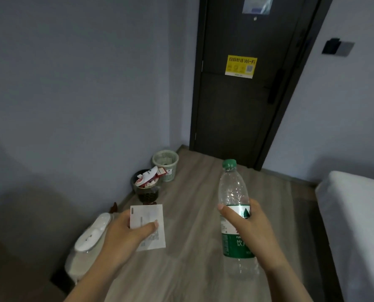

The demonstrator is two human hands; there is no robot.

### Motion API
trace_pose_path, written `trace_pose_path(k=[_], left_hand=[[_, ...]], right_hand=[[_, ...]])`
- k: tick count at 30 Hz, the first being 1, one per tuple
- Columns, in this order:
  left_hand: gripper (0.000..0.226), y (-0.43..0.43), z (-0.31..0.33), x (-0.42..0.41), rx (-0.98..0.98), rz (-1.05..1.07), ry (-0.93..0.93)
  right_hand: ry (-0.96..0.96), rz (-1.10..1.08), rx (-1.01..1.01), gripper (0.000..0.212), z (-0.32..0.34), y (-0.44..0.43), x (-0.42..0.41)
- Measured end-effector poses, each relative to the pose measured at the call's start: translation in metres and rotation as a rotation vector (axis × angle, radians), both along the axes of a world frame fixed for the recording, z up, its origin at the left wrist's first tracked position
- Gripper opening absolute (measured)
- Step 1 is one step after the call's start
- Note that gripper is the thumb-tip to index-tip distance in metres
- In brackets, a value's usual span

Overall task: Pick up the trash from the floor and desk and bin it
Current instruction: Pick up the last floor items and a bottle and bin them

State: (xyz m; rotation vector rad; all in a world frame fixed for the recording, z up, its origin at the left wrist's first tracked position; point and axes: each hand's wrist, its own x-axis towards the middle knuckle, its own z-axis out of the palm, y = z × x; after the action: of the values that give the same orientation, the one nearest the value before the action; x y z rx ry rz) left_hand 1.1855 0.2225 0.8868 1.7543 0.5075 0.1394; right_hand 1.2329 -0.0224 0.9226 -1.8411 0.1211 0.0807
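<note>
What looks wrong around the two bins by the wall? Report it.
The dark bin is overfull. Red-and-white wrappers heap above its rim, and one leans onto the pale green basket just behind it, which looks far less full.

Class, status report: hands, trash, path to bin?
Left hand pinches white paper slip. Right hand grips clear green-capped plastic bottle. Dark bin ahead, heaped full.

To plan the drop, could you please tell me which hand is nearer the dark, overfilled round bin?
Left. The left hand, holding a white paper slip, is short of the dark round bin; the right hand, holding a clear green-capped plastic bottle, is farther to its right.
</note>
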Motion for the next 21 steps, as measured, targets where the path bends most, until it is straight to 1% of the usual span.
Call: trace_pose_path(k=[8, 11, 15, 18, 21], left_hand=[[0.021, 0.045, -0.022, 0.161, -0.067, 0.039, 0.008], [0.021, 0.070, -0.025, 0.217, -0.098, 0.048, 0.027], [0.027, 0.105, -0.032, 0.286, -0.080, 0.070, 0.063], [0.025, 0.119, -0.040, 0.325, -0.072, 0.099, 0.089], [0.021, 0.135, -0.049, 0.368, -0.040, 0.119, 0.111]], right_hand=[[-0.009, 0.001, -0.053, 0.032, -0.011, 0.043, 0.163], [0.022, 0.016, -0.079, 0.030, -0.011, 0.065, 0.221], [0.024, 0.027, -0.104, 0.038, -0.016, 0.093, 0.297], [0.045, 0.061, -0.120, 0.029, -0.025, 0.111, 0.344], [0.065, 0.095, -0.124, 0.030, -0.033, 0.129, 0.396]])
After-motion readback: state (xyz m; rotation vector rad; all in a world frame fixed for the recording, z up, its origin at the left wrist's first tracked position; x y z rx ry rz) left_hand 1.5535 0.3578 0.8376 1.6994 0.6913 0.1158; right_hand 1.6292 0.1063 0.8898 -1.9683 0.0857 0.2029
